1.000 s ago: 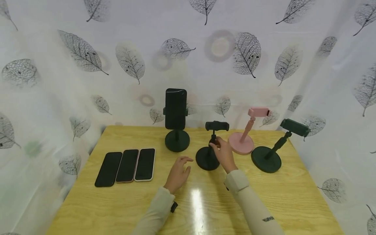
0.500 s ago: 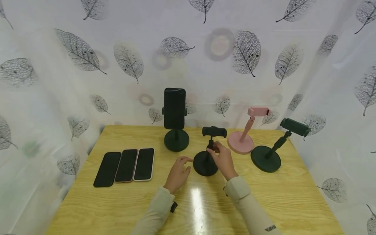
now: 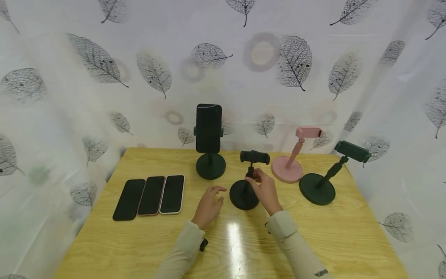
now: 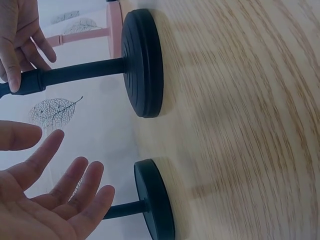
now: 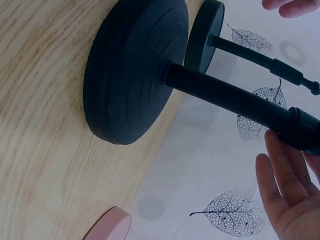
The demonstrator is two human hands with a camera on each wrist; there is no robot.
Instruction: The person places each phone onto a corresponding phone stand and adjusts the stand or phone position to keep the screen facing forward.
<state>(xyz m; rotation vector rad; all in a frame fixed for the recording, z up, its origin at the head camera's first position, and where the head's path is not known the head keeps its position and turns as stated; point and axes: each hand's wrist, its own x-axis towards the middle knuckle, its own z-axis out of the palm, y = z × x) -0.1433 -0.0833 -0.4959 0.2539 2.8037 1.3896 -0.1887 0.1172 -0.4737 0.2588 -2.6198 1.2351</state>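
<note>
In the head view my right hand (image 3: 265, 190) pinches the post of a black phone stand (image 3: 242, 199), just below its clamp. The stand is upright, its round base on the table, and no phone sits in its clamp. The right wrist view shows my fingertips against the collar of the post (image 5: 227, 100). Left of that stand, my left hand (image 3: 209, 206) hovers with loosely bent fingers and holds nothing; the left wrist view shows this hand (image 4: 60, 200) apart from the post. Behind it stands a dark green phone stand (image 3: 210, 166) carrying a black phone (image 3: 208, 130).
Three phones (image 3: 151, 196) lie side by side at the left of the wooden table (image 3: 139, 248). A pink phone stand (image 3: 287, 169) and another dark green phone stand (image 3: 317, 189) stand at the right. A leaf-print curtain (image 3: 230, 89) hangs behind the table.
My right hand has brought the black phone stand slightly toward me and to the left, and then it stays nearly still. My left hand has drifted slightly left, away from the base.
</note>
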